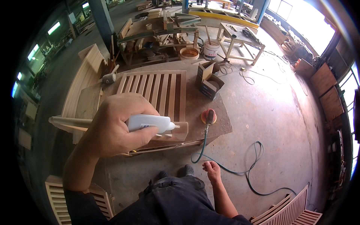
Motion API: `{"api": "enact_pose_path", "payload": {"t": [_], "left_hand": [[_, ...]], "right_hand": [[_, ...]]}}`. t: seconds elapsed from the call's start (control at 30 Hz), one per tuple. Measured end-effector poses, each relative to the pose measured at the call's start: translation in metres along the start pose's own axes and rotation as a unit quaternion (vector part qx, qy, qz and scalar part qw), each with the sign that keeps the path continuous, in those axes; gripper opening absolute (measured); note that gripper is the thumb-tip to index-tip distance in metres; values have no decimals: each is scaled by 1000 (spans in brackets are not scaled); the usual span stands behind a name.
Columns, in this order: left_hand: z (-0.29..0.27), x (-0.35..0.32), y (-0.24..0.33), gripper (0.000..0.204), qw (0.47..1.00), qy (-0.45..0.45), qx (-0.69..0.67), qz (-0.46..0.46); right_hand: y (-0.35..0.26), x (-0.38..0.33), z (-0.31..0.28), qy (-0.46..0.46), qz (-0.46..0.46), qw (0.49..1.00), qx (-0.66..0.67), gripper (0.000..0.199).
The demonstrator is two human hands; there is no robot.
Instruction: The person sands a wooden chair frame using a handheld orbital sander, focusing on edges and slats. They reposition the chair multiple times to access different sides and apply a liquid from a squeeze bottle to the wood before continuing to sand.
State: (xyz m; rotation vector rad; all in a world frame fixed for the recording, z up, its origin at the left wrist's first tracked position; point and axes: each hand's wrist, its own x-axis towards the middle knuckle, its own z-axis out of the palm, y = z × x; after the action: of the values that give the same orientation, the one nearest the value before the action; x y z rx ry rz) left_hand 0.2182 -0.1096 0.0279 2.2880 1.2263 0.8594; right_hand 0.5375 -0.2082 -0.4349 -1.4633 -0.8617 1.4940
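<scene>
My left hand [120, 125] is closed around a small white squeeze bottle [149, 123] with a narrow nozzle, tipped sideways. The nozzle points right, above the near right corner of a slatted wooden panel [181, 90] lying on the work table [215, 129]. My right hand [212, 171] hangs low in front of my body, off the table's near edge. Its fingers are curled together; whatever they hold, if anything, is too small to make out. A round red sander [208, 116] with a hose rests on the table, right of the panel.
A mallet [109, 78] and an opened dark cardboard box [210, 80] sit on the table. Its green hose [234, 171] loops across the floor. Slatted wooden pieces [56, 200] stand at lower left and right [288, 210]. Buckets [211, 50] and a white-topped bench [240, 33] stand beyond.
</scene>
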Motion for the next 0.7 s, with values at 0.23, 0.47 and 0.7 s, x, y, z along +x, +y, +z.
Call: {"api": "enact_pose_path", "payload": {"t": [0.23, 0.47, 0.7], "left_hand": [[-1, -2, 0, 17, 1000, -1, -16, -23], [0, 1, 1, 16, 1000, -2, -20, -16], [-1, 2, 4, 17, 1000, -7, -16, -26]], "right_hand": [[-1, 1, -1, -5, 7, 1000, -12, 27], [0, 3, -3, -6, 11, 1000, -10, 28], [7, 4, -3, -13, 8, 1000, -20, 27]]}}
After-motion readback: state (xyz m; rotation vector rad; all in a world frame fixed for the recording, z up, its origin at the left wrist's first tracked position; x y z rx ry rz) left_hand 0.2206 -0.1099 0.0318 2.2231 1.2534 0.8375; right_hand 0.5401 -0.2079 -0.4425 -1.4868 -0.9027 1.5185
